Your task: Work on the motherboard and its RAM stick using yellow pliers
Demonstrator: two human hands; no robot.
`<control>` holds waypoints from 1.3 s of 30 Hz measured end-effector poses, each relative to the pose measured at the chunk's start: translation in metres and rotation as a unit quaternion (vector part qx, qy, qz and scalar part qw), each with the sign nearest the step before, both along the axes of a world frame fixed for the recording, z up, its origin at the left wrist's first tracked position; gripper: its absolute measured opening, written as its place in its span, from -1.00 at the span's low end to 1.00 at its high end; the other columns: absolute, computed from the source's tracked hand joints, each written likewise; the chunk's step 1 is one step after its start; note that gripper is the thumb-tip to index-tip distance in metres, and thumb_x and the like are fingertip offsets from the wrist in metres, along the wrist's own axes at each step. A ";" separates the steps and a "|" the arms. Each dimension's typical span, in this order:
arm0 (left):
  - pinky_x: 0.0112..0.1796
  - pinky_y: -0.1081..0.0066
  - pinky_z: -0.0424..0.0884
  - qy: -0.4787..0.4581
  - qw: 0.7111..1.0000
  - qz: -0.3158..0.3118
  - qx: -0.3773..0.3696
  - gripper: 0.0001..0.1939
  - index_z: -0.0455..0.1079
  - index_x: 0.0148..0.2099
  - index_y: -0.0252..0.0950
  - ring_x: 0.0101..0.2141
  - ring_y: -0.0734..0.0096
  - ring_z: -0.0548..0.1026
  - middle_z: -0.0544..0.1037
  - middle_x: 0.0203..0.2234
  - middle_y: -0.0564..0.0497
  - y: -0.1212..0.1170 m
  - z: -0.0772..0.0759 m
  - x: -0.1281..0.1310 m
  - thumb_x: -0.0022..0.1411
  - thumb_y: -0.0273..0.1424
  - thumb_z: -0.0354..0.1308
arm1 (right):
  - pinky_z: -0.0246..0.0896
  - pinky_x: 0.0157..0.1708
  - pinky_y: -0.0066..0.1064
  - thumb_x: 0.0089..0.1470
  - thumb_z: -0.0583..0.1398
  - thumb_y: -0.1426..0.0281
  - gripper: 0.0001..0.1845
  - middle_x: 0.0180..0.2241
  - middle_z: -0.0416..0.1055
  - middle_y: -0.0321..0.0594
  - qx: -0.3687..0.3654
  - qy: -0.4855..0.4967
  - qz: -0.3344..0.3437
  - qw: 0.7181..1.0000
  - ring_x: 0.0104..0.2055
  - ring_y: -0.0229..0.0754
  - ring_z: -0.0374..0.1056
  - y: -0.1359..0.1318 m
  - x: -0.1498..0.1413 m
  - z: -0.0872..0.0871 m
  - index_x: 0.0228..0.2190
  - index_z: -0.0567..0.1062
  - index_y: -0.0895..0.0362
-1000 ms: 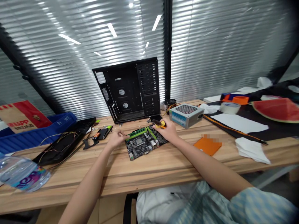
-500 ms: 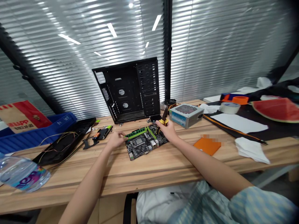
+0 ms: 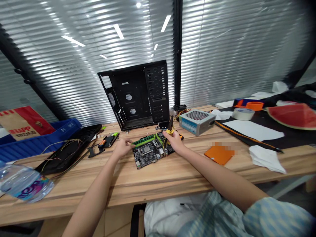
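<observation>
A dark motherboard [image 3: 150,152] with green memory slots lies flat on the wooden table [image 3: 158,179] in front of me. My left hand [image 3: 122,147] pinches the board's left edge near the green slots, fingers closed on it. My right hand [image 3: 174,140] is closed around a yellow-handled tool [image 3: 170,128] that looks like pliers, its dark tip pointing up and away over the board's right side.
An open black computer case [image 3: 139,95] stands behind the board. A grey power supply [image 3: 196,121] sits to the right, an orange card [image 3: 219,154] and white tissues [image 3: 265,158] nearer. A black side panel [image 3: 69,151] with wires, a blue bin [image 3: 37,141] and a plastic bottle [image 3: 23,187] are left.
My right hand has turned the yellow-handled tool from lying low over the board to pointing upward, and has shifted slightly left. My left hand has stayed on the board's edge.
</observation>
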State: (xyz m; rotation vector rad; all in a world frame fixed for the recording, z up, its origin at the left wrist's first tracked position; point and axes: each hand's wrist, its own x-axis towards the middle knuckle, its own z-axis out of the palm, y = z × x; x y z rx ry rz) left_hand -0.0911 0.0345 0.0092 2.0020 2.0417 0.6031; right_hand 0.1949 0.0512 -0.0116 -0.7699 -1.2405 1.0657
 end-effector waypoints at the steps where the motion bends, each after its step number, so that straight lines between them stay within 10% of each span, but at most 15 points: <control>1: -0.54 0.45 0.04 0.000 1.000 -0.001 0.002 -0.67 0.50 -0.33 -0.30 -0.61 0.44 0.27 0.29 -0.74 0.15 0.000 -0.001 -0.001 0.00 -0.13 0.21 | 0.17 -0.37 -0.38 -0.25 0.31 -0.06 -0.49 -0.49 0.33 -0.31 -0.005 -0.002 0.002 1.000 -0.42 -0.23 0.21 -0.001 -0.001 0.000 -0.48 0.36 0.09; 39: -0.44 0.44 0.22 0.097 0.995 0.038 -0.010 -0.70 0.44 -0.38 -0.27 -0.44 0.27 0.48 0.50 -0.56 -0.03 -0.008 0.008 0.008 0.08 -0.13 0.11 | 0.08 -0.54 -0.42 -0.33 0.30 -0.14 -0.42 -0.59 0.21 -0.38 -0.056 0.028 0.026 0.998 -0.53 -0.29 0.10 -0.016 -0.015 0.001 -0.53 0.30 0.08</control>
